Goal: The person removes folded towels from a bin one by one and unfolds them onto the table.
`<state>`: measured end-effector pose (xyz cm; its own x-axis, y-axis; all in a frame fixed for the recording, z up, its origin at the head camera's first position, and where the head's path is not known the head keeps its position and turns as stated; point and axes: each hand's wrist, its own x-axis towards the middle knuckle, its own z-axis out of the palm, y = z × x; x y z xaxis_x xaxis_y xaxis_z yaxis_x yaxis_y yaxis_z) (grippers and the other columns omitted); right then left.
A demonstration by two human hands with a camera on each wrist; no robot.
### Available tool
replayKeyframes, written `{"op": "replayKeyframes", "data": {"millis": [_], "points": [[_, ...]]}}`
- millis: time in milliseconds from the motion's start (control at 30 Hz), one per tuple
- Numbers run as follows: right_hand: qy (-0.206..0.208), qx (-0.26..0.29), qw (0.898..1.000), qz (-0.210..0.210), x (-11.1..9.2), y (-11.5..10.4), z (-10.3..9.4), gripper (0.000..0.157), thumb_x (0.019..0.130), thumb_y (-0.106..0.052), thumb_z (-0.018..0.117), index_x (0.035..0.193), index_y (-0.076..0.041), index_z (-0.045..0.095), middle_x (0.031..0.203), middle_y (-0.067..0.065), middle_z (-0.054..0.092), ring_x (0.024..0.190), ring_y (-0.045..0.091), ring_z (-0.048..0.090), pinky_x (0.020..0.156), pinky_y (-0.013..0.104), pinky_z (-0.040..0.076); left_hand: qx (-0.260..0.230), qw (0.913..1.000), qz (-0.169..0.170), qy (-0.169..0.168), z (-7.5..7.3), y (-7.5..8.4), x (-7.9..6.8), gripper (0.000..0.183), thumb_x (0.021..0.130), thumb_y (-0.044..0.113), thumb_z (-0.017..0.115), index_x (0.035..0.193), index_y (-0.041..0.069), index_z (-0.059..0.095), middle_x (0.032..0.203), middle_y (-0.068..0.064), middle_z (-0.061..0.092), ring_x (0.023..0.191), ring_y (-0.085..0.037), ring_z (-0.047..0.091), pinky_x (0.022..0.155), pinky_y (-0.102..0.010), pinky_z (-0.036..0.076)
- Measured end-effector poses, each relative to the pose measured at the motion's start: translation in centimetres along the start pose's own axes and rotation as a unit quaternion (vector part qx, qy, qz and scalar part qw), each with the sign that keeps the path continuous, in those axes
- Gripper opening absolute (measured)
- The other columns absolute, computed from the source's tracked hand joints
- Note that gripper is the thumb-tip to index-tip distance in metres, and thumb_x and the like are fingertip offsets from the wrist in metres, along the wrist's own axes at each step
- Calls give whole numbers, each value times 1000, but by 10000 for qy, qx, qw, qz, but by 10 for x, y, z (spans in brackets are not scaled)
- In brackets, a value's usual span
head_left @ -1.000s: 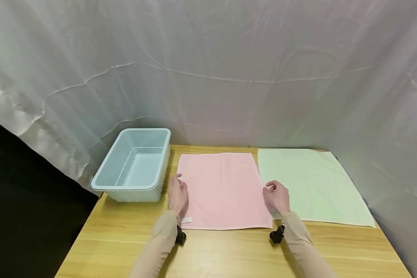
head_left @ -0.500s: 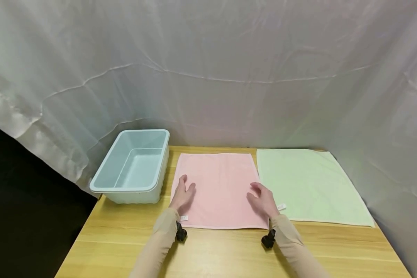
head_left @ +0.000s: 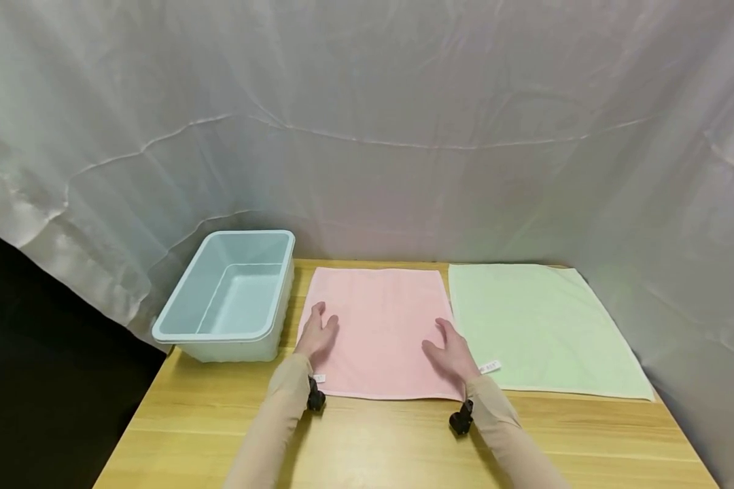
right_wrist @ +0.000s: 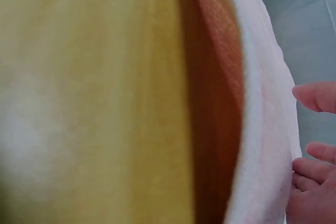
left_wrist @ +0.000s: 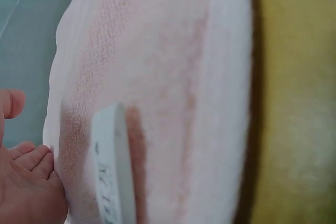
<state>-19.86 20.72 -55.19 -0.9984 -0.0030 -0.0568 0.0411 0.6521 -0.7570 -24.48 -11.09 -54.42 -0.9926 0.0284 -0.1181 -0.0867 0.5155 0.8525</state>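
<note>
A pink towel [head_left: 379, 326] lies spread flat in the middle of the wooden table, a small white label [left_wrist: 113, 166] at its near left corner. My left hand [head_left: 318, 336] is over the towel's left side, thumb apart from loosely bent fingers. Across from it, my right hand [head_left: 452, 353] is low over the right side, fingers pointing forward and thumb spread inward. Neither hand grips the cloth. In the right wrist view the towel's near edge [right_wrist: 252, 119] bows up with a dark shadow beneath it, and the fingers [right_wrist: 315, 171] are right by the cloth.
A light green towel [head_left: 544, 333] lies flat on the right, close beside the pink one, with a white label [head_left: 491, 367] at its near left. A pale blue plastic basin [head_left: 269, 334] stands on the left. Grey curtain [head_left: 373, 190] hangs behind the table [head_left: 373, 448].
My right hand has come leftward from the pink towel's right edge onto the cloth, its fingers spreading. My left hand has opened out over the left side. The towel's near right corner has slid slightly left.
</note>
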Motion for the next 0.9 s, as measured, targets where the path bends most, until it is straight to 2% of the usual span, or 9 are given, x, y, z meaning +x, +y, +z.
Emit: {"op": "replayKeyframes", "data": {"millis": [200,433,533,733,900], "points": [[-102,236,9995,205,7,0,0,75,94,-26,63,155,0,28,159,28,34,148,48,32,124,57,26,-73,10000,54,-2,-1,-2,4,63,105,30,47,156,2,23,164,-22,28,153,-38,25,127,-51,22],[-151,394,9985,360,10,4,-1,78,94,-30,64,157,-6,26,161,26,32,150,46,29,124,58,24,-497,9976,483,32,-1,-9,5,64,102,29,56,152,1,29,161,-22,36,151,-37,31,126,-50,25],[-139,377,9988,278,10,5,-1,78,94,-30,64,156,-4,26,160,27,32,149,47,29,124,59,25,-568,9963,645,44,-1,-11,5,65,101,28,59,151,-1,29,158,-25,38,150,-39,33,126,-51,26],[-172,283,9993,191,11,4,-2,77,95,-31,64,156,-3,27,160,27,33,149,47,30,124,57,25,-526,9970,564,-3,0,-11,2,67,100,30,60,153,2,29,158,-23,40,150,-38,34,125,-52,27],[-71,330,9994,-118,10,-1,-5,75,95,-30,66,154,0,30,158,30,34,147,48,33,124,58,25,-373,9976,569,-113,2,-10,-3,69,100,33,60,154,5,29,159,-21,39,150,-38,34,126,-52,25]]}}
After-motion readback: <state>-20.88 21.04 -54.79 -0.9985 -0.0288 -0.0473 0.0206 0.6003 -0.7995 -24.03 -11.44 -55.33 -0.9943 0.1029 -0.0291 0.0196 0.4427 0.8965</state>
